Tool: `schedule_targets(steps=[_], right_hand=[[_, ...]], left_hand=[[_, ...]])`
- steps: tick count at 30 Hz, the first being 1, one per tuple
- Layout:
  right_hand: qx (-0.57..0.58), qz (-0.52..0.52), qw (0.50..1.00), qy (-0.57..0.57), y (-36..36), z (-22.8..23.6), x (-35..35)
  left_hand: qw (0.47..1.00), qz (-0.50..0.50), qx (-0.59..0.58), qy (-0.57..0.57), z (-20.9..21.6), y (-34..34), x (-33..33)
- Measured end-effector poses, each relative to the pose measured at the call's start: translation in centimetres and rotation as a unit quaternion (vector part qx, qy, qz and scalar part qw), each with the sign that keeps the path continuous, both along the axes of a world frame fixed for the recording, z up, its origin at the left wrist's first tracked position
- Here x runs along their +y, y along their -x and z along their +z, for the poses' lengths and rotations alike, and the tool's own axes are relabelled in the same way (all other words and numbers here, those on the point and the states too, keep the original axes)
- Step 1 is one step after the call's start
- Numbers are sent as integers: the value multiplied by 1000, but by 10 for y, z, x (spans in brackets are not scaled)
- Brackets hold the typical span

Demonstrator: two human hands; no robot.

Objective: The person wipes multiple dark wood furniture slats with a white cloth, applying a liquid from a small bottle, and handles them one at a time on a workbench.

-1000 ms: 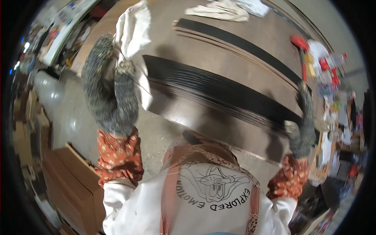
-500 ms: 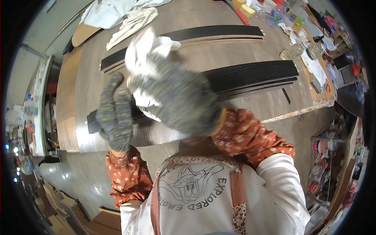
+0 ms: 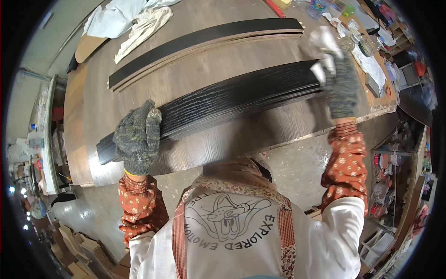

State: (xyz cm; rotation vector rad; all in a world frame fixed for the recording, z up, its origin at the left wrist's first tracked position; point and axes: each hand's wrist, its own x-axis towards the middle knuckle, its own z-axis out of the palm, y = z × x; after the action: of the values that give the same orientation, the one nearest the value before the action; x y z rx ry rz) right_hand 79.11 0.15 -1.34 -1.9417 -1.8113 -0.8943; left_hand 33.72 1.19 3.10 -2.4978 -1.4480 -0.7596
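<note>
A stack of long black wood-grain boards [image 3: 232, 90] lies across the near part of the table. Over its left end my left hand [image 3: 138, 137], in a dark grey-green knit glove, curls its fingers and holds the boards. Past the stack's right end is my right hand [image 3: 343, 88], gloved the same way and somewhat blurred. It grips a crumpled white cloth [image 3: 324, 41], a corner of which hangs beside the top board's end. Farther back lies a second, narrower stack of black-faced strips [image 3: 204, 38] with brown edges, apart from both hands.
The brown wood-grain table [image 3: 186, 153] has its near edge just in front of me. White fabric [image 3: 116, 18] and a cream cloth [image 3: 144, 32] lie back left. A red tool [image 3: 275, 8] is at the back. Glass jars [image 3: 367, 46] and papers [image 3: 369, 67] crowd the right side.
My right hand has swept with the white cloth from the left part of the boards to their right end. My left hand has closed over the left end of the stack.
</note>
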Motion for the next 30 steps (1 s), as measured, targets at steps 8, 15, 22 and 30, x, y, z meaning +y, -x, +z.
schedule_targets(steps=[8, 15, 22, 30], right_hand=[[144, 304, 941, -26, 180, 23, 4], [117, 87, 988, -47, -12, 0, -4], [376, -98, 913, -124, -124, -6, -40], [388, -73, 905, -159, -135, 5, -58]], left_hand=[[1000, 12, -11, 14, -2, 4, -2], [998, 36, -35, 40, -4, 5, -2], [997, -2, -25, 71, -1, 10, -2], [992, -93, 80, 37, 7, -72, -9]])
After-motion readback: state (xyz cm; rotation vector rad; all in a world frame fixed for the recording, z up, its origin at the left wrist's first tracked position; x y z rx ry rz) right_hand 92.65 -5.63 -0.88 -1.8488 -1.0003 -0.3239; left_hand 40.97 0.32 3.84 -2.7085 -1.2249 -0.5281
